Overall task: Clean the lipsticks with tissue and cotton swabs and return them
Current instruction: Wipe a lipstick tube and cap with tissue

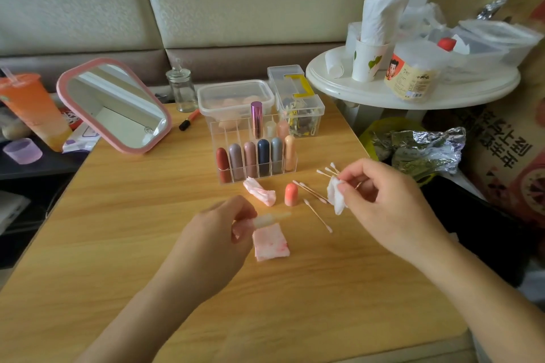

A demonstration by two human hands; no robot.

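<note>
My left hand (218, 232) grips an uncapped pale lipstick (271, 218), its tip pointing right above a pink-stained tissue square (271, 243) on the wooden table (118, 230). My right hand (383, 200) pinches a white folded tissue (334, 194). The lipstick's orange-pink cap (291, 194) stands upright between my hands. A crumpled stained tissue (259, 191) lies beside the cap. Several cotton swabs (312, 193) are scattered near my right hand. A clear organizer (253, 156) behind them holds several capped lipsticks.
A pink-framed mirror (115, 106) leans at the back left beside an orange drink cup (32, 108). Clear boxes (236, 97) and a glass jar (181, 91) stand behind the organizer. A white round side table (413, 91) with cups and bags stands right.
</note>
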